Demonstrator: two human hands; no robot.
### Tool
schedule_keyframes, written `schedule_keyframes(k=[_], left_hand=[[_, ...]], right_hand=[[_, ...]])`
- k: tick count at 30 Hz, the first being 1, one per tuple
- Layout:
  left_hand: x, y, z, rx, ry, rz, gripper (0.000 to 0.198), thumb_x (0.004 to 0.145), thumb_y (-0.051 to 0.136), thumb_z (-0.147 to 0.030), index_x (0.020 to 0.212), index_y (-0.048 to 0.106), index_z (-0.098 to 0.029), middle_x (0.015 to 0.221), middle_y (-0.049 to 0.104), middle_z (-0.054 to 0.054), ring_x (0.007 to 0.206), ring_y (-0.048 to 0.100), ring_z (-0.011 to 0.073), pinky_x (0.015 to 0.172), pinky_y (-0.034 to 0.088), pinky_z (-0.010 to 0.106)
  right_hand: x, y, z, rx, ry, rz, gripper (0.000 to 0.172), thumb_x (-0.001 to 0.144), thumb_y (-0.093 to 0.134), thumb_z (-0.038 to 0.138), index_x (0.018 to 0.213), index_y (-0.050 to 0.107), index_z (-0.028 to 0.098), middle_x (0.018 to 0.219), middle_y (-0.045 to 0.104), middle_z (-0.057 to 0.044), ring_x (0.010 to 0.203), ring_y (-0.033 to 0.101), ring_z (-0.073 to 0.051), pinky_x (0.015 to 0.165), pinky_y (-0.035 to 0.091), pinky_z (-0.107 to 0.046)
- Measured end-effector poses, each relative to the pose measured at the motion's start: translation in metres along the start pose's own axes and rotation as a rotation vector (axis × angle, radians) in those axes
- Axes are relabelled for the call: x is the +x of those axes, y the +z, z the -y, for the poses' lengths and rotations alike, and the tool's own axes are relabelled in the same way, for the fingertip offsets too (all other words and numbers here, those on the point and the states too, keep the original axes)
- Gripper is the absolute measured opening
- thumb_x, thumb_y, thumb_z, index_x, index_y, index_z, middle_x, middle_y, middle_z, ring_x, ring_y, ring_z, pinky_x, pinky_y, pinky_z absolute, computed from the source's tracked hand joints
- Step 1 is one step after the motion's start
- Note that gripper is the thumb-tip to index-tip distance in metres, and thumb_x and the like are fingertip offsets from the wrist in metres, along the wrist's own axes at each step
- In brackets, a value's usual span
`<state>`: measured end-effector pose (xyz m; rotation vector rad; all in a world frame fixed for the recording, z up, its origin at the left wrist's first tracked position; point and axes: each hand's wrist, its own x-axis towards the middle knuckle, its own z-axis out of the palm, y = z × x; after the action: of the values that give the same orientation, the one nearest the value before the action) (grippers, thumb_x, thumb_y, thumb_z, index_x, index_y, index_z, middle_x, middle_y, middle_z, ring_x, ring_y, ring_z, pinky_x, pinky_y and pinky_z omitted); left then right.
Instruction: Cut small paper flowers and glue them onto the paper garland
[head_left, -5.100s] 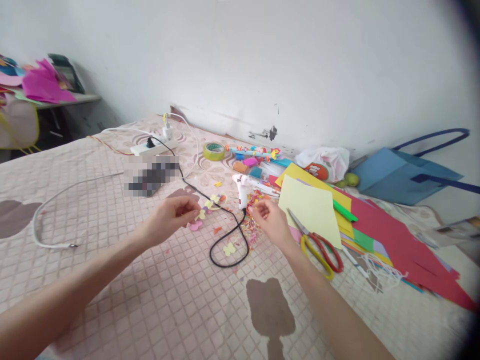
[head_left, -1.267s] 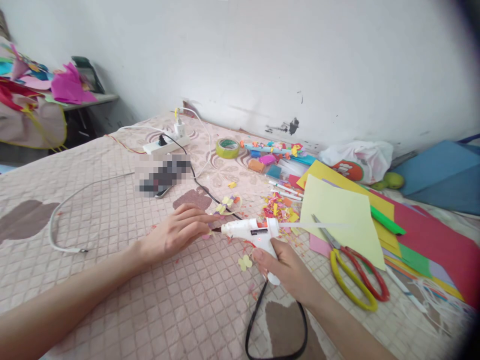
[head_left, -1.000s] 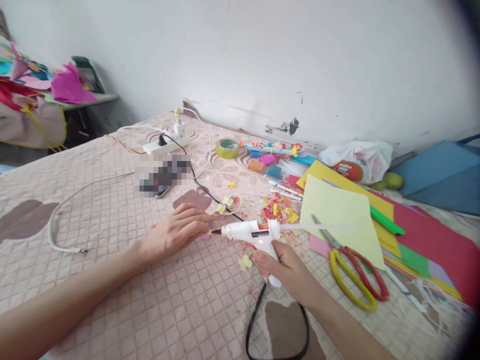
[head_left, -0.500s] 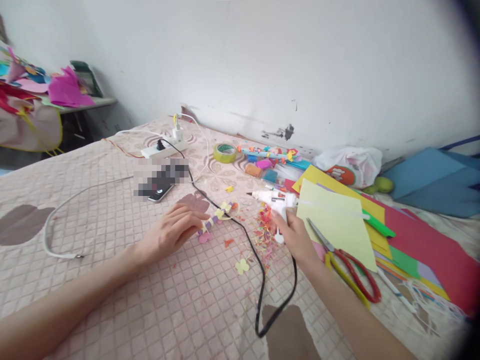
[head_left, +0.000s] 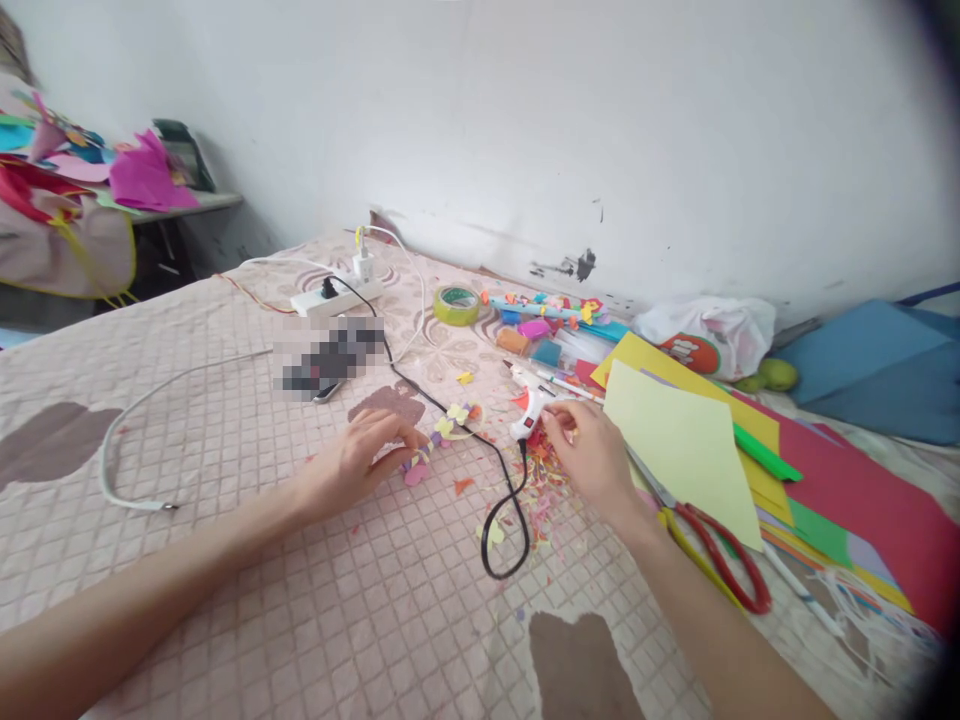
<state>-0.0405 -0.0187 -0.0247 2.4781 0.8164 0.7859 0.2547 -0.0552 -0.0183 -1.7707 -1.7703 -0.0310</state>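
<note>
My left hand (head_left: 360, 462) lies on the quilted pink bedspread (head_left: 300, 600), thumb and fingertips pinched on a short strip of small paper flowers (head_left: 421, 458), pink and yellow. My right hand (head_left: 594, 458) sits just right of a white hot glue gun (head_left: 527, 406), which rests on the bedspread with its nozzle pointing away. Its curled fingertips touch the gun's handle. The gun's black cord (head_left: 501, 500) loops between my hands. A pile of coloured paper scraps (head_left: 551, 485) lies under my right hand.
Red and yellow scissors (head_left: 716, 568) lie by pale green (head_left: 682, 450), yellow and red paper sheets (head_left: 862, 495). Further back are a tape roll (head_left: 457, 303), markers, a plastic bag (head_left: 705, 335), a power strip (head_left: 330, 297), a blurred phone (head_left: 330, 355) and a white cable (head_left: 135, 440).
My right hand carried the glue gun away from the flower strip, up and to the right, and lowered it onto the bedspread. My left hand has stayed on the strip.
</note>
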Motion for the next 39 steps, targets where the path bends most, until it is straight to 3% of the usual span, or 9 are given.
schedule_keyframes(k=[3,7,11,16,24,31,39], left_hand=[[0.001,0.001,-0.001,-0.033,-0.058,-0.049,0.008,0.087,0.045,-0.019,0.089,0.054,-0.018,0.087,0.064,0.004,0.083,0.058,0.016,0.074,0.044,0.03],[0.001,0.003,-0.001,-0.059,-0.134,-0.114,0.006,0.086,0.049,-0.023,0.086,0.053,-0.02,0.081,0.064,0.003,0.076,0.059,0.0152,0.066,0.045,0.027],[0.002,0.004,-0.001,-0.05,-0.15,-0.134,0.007,0.084,0.05,-0.027,0.083,0.053,-0.021,0.074,0.062,0.002,0.07,0.057,0.015,0.06,0.045,0.026],[0.002,0.005,0.001,-0.062,-0.161,-0.122,0.006,0.085,0.048,-0.025,0.083,0.051,-0.02,0.076,0.064,0.002,0.071,0.058,0.015,0.061,0.045,0.027],[0.008,-0.001,-0.006,-0.117,-0.224,-0.064,0.009,0.084,0.049,-0.027,0.08,0.053,-0.019,0.073,0.065,0.002,0.068,0.058,0.0137,0.06,0.045,0.025],[0.025,-0.008,-0.01,-0.258,-0.36,0.089,0.015,0.079,0.053,-0.028,0.071,0.055,-0.015,0.071,0.059,0.0,0.068,0.055,0.0115,0.063,0.046,0.024],[0.034,-0.01,0.008,-0.269,-0.532,0.327,0.021,0.072,0.057,-0.036,0.068,0.054,-0.015,0.057,0.051,-0.003,0.051,0.048,0.0091,0.048,0.035,0.02]], right_hand=[[-0.005,-0.006,0.026,0.134,-0.216,0.008,0.019,0.086,0.045,0.019,0.096,0.061,0.018,0.094,0.06,-0.008,0.093,0.053,-0.021,0.084,0.041,-0.036],[-0.005,0.0,0.063,0.273,-0.509,0.376,0.029,0.085,0.044,0.007,0.103,0.062,0.021,0.097,0.057,-0.006,0.097,0.049,-0.018,0.087,0.04,-0.033],[-0.001,0.015,0.077,0.191,-0.643,0.526,0.037,0.081,0.048,0.001,0.105,0.063,0.024,0.097,0.054,-0.004,0.096,0.045,-0.019,0.086,0.038,-0.034],[-0.001,0.025,0.075,0.122,-0.654,0.536,0.035,0.08,0.053,0.004,0.104,0.064,0.028,0.094,0.05,-0.003,0.091,0.044,-0.018,0.08,0.038,-0.032],[-0.003,0.028,0.072,0.116,-0.517,0.505,0.038,0.082,0.045,0.002,0.113,0.057,0.021,0.093,0.049,-0.006,0.086,0.047,-0.018,0.076,0.041,-0.031],[-0.003,0.027,0.071,0.163,-0.5,0.517,0.037,0.084,0.044,0.004,0.114,0.056,0.022,0.096,0.05,-0.006,0.09,0.048,-0.018,0.078,0.042,-0.033],[-0.003,0.027,0.071,0.149,-0.502,0.525,0.037,0.082,0.046,0.002,0.114,0.057,0.018,0.097,0.049,-0.007,0.089,0.048,-0.017,0.079,0.042,-0.032]])
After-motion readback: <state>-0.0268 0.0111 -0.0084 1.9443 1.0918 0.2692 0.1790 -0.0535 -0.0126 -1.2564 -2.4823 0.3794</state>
